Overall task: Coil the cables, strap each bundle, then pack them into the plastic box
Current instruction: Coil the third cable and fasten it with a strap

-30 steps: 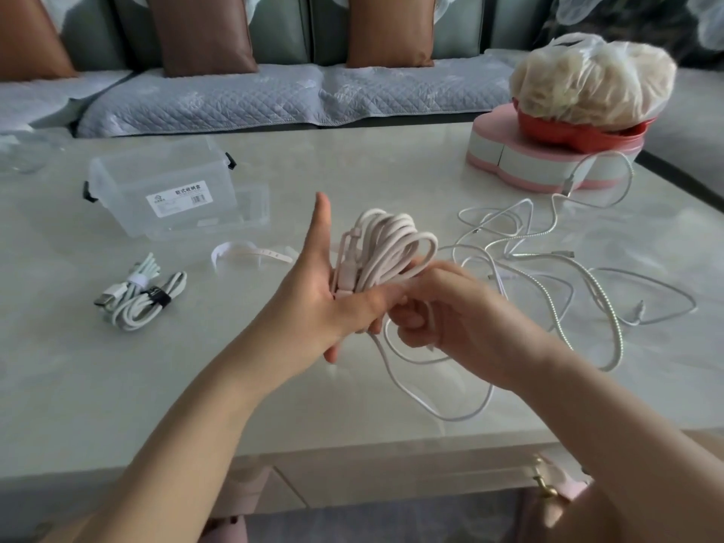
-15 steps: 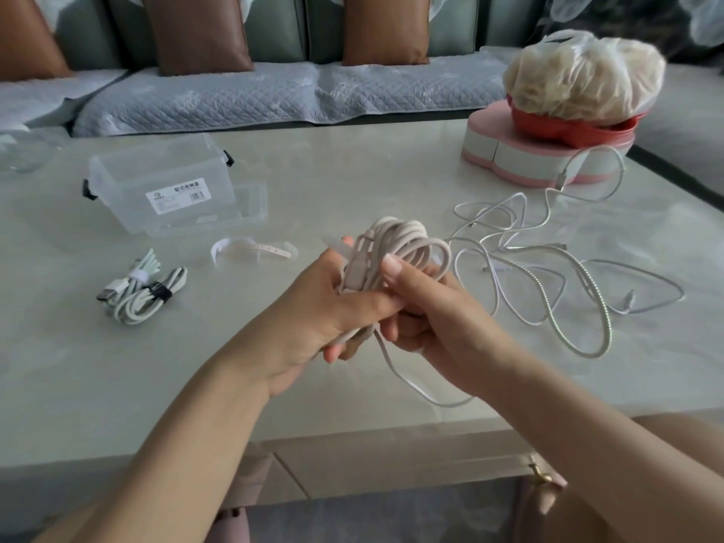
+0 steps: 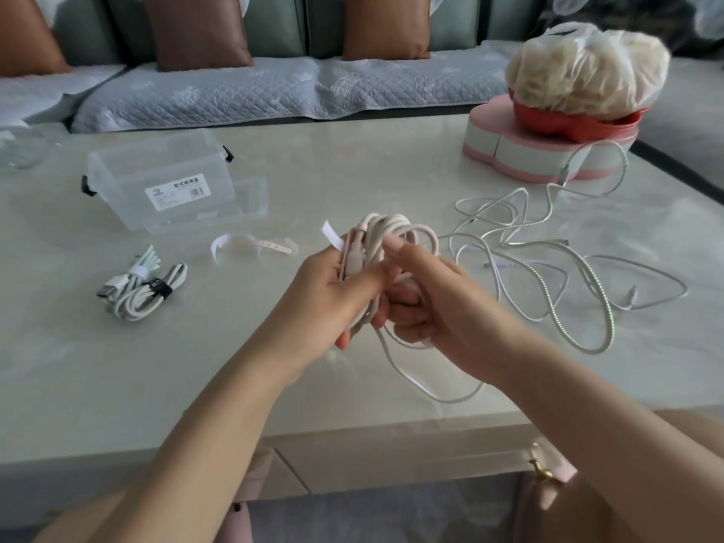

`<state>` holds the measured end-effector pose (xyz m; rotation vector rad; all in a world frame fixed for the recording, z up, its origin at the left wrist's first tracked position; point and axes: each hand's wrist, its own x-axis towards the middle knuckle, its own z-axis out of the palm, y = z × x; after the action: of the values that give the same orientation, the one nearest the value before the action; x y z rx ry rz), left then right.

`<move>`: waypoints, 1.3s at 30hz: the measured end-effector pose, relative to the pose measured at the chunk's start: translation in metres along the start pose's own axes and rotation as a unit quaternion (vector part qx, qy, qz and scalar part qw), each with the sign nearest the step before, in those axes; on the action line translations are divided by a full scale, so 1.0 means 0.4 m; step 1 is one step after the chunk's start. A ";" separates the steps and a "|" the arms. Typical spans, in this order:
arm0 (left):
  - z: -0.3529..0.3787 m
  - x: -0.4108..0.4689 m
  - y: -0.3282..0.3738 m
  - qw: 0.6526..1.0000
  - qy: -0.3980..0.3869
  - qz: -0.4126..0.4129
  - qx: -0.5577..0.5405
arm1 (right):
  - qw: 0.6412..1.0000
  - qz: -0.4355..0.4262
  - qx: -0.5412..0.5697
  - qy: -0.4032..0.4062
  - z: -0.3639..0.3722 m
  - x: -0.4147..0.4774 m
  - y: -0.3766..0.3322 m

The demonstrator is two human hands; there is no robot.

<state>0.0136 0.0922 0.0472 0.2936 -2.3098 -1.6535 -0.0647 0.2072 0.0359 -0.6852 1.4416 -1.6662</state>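
A pale pink cable coil (image 3: 395,229) is held above the table's middle. My left hand (image 3: 333,291) grips its left side, thumb across the strands, with a white strap end (image 3: 332,236) sticking up past the fingers. My right hand (image 3: 431,299) grips the coil's right side, fingers curled around the strands. A loose tail of the pink cable (image 3: 438,389) hangs down onto the table. Two strapped cable bundles (image 3: 143,288) lie at the left. The clear plastic box (image 3: 172,182) stands open behind them.
A spare strap (image 3: 250,244) lies in front of the box. Loose white and braided silver cables (image 3: 568,268) sprawl at the right. A pink heart-shaped box (image 3: 548,154) with a red bowl and a bagged item sits at the back right. A sofa runs behind the table.
My left hand has closed from an open, thumb-up pose onto the coil. Both hands have drawn together around the bundle, and the hanging tail is shorter.
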 end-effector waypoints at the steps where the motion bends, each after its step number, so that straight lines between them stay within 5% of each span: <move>1: -0.003 0.003 -0.005 1.000 0.016 -0.005 0.000 | 1.000 0.013 0.000 0.009 -0.003 -0.001 -0.001; 5: -0.025 0.016 -0.023 0.995 0.038 -0.053 -0.072 | 0.995 0.006 -0.004 0.104 -0.019 -0.004 -0.002; 11: -0.019 0.003 -0.009 0.966 -0.042 -0.124 -0.223 | 0.994 -0.031 -0.039 0.102 -0.034 -0.023 -0.021; 19: -0.022 0.018 -0.015 0.937 -0.044 -0.172 -0.300 | 0.998 -0.050 0.037 -0.011 -0.033 -0.053 0.006; 28: -0.039 0.020 -0.006 0.928 -0.076 -0.181 -0.315 | 0.993 -0.085 -0.035 -0.080 -0.048 -0.074 -0.012; 30: -0.036 0.017 -0.009 0.934 -0.104 -0.174 -0.293 | 0.985 -0.118 -0.123 -0.020 -0.042 -0.073 -0.014; 33: -0.028 0.014 -0.017 0.945 -0.155 -0.148 -0.245 | 0.890 -0.250 -0.362 0.122 -0.039 -0.068 -0.008; 37: -0.026 0.014 -0.020 0.971 -0.155 -0.112 -0.145 | 0.673 -0.391 -0.596 0.196 -0.041 -0.059 0.004; 39: -0.022 0.011 -0.020 0.977 -0.150 -0.096 -0.120 | 0.658 -0.399 -0.608 0.198 -0.033 -0.050 0.009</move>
<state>0.0124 0.0801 0.0427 0.2324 -2.3116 -2.1847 -0.0643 0.2313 0.0317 -2.0072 2.8811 -1.1641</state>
